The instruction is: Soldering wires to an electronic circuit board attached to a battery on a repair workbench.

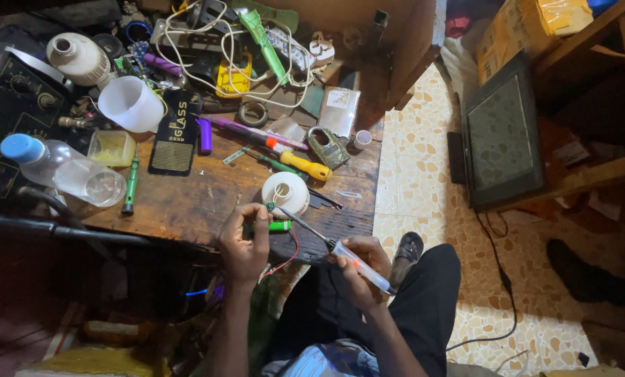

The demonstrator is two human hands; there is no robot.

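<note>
My left hand [244,242] pinches a small green circuit board [270,207] with a green part [279,225] and a red wire [293,253] hanging from it, at the near edge of the wooden table [201,202]. My right hand [360,269] grips a soldering iron [340,250] with a clear handle. Its metal tip reaches up-left and touches the small board. A white round bulb base [286,193] sits on the table just beyond the board.
The table holds a yellow-handled screwdriver [300,165], a padlock [328,147], a white cup [131,103], a plastic bottle [64,169], a green screwdriver [129,187], tangled white cables [221,49] and a black device [12,105]. A monitor [502,139] leans against wooden shelves on the tiled floor at right.
</note>
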